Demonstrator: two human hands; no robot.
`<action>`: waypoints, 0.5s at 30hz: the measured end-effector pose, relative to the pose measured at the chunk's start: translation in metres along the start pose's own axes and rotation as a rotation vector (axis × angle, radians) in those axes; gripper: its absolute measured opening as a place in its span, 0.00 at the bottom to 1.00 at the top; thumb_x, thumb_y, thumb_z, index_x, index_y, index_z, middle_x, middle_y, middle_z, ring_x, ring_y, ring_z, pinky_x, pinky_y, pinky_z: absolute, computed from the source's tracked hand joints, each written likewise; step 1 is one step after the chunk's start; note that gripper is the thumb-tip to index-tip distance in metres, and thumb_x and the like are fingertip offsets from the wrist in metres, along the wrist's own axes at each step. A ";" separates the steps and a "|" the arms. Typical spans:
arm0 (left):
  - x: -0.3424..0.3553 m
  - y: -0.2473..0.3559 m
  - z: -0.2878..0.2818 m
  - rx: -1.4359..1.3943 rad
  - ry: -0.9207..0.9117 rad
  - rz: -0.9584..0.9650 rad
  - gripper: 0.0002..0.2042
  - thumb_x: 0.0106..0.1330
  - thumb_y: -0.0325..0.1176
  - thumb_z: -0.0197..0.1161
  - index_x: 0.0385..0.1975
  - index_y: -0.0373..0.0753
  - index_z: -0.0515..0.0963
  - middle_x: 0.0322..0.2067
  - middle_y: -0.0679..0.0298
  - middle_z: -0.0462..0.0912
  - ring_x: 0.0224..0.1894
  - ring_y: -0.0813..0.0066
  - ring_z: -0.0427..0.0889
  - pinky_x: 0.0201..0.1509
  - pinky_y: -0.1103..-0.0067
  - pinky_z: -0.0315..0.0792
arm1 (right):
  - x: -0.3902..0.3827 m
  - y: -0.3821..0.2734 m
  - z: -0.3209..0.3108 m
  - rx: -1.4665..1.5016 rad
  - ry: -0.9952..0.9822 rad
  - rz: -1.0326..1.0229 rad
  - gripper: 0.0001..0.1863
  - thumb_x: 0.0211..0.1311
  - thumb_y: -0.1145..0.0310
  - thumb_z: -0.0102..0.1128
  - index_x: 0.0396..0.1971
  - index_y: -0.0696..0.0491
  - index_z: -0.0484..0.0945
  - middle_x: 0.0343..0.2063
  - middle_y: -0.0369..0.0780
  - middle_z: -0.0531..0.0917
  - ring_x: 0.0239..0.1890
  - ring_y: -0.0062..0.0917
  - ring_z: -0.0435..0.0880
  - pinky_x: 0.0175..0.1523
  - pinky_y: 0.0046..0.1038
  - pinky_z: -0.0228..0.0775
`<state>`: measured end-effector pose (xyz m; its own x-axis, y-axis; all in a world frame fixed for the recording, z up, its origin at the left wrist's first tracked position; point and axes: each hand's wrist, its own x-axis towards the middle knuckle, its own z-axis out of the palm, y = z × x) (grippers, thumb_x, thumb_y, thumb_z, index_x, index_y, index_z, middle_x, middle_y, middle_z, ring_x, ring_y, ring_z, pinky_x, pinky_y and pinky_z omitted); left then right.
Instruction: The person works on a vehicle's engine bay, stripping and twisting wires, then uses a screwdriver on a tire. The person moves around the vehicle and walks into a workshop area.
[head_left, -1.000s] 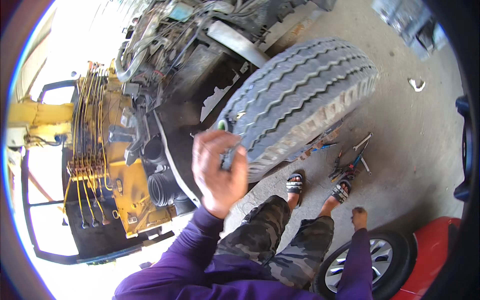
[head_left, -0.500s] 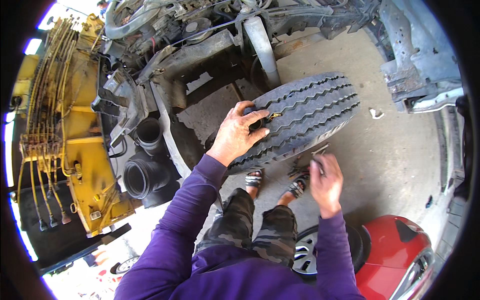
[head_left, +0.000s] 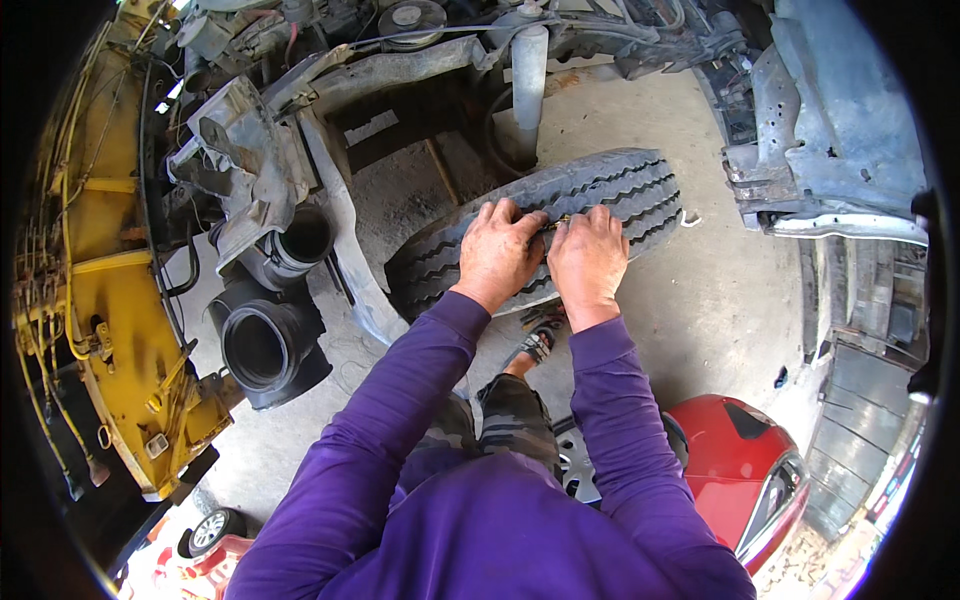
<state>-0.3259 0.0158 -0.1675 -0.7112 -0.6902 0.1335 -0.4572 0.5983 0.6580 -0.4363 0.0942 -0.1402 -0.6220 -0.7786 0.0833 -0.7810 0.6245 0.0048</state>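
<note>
- Unlike half a second ago, my bare, purple-cuffed right hand (head_left: 588, 262) is no longer hanging clear but meeting my bare, purple-cuffed left hand (head_left: 503, 255) over the big, dark-grey, zigzag-grooved rubber tyre (head_left: 642, 198).
- Both hands' fingers are bending inward around a small, yellow-and-dark piece (head_left: 562, 218) at the tread; whether they are grasping it, I cannot tell.
- Work is looking under way, I judge: both hands are in place, and nothing visible is showing it finished.
- Ahead of me, the tyre is facing tread-up, its long axis running from near left to far right; my fingers are hiding where the piece is pointing.
</note>
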 end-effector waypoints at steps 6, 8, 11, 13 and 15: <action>0.000 -0.007 0.002 -0.130 0.028 -0.037 0.11 0.58 0.34 0.68 0.41 0.47 0.87 0.38 0.60 0.80 0.45 0.56 0.78 0.50 0.65 0.76 | 0.013 0.022 0.006 0.222 0.007 -0.147 0.10 0.56 0.65 0.64 0.30 0.57 0.83 0.39 0.44 0.80 0.45 0.42 0.78 0.52 0.40 0.72; 0.001 -0.010 0.005 -0.169 0.035 -0.052 0.11 0.58 0.34 0.68 0.41 0.47 0.86 0.38 0.60 0.80 0.45 0.56 0.77 0.49 0.65 0.75 | 0.019 0.028 0.006 0.331 -0.032 -0.073 0.13 0.52 0.65 0.69 0.33 0.59 0.84 0.37 0.48 0.81 0.45 0.45 0.80 0.53 0.41 0.72; 0.003 -0.007 0.007 -0.156 0.024 -0.068 0.10 0.58 0.34 0.68 0.41 0.47 0.86 0.39 0.59 0.79 0.46 0.56 0.77 0.51 0.65 0.74 | 0.022 0.031 0.012 0.379 -0.128 0.006 0.15 0.53 0.64 0.68 0.35 0.59 0.85 0.38 0.50 0.81 0.47 0.45 0.79 0.56 0.41 0.71; 0.003 -0.007 0.008 -0.139 0.047 -0.075 0.10 0.58 0.34 0.68 0.40 0.47 0.87 0.38 0.60 0.79 0.46 0.57 0.77 0.50 0.65 0.74 | 0.015 0.015 0.009 0.264 0.009 0.057 0.15 0.54 0.64 0.66 0.35 0.60 0.84 0.40 0.49 0.80 0.47 0.45 0.78 0.55 0.41 0.71; 0.004 -0.006 0.008 -0.121 0.058 -0.044 0.10 0.58 0.34 0.68 0.40 0.48 0.87 0.38 0.60 0.79 0.46 0.57 0.77 0.50 0.66 0.74 | 0.006 0.004 0.012 0.201 0.086 0.123 0.15 0.56 0.63 0.64 0.35 0.60 0.84 0.42 0.49 0.79 0.48 0.46 0.77 0.55 0.41 0.71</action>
<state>-0.3304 0.0128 -0.1770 -0.6585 -0.7389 0.1428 -0.4169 0.5162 0.7481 -0.4434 0.0915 -0.1514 -0.7130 -0.6836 0.1558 -0.7003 0.6829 -0.2082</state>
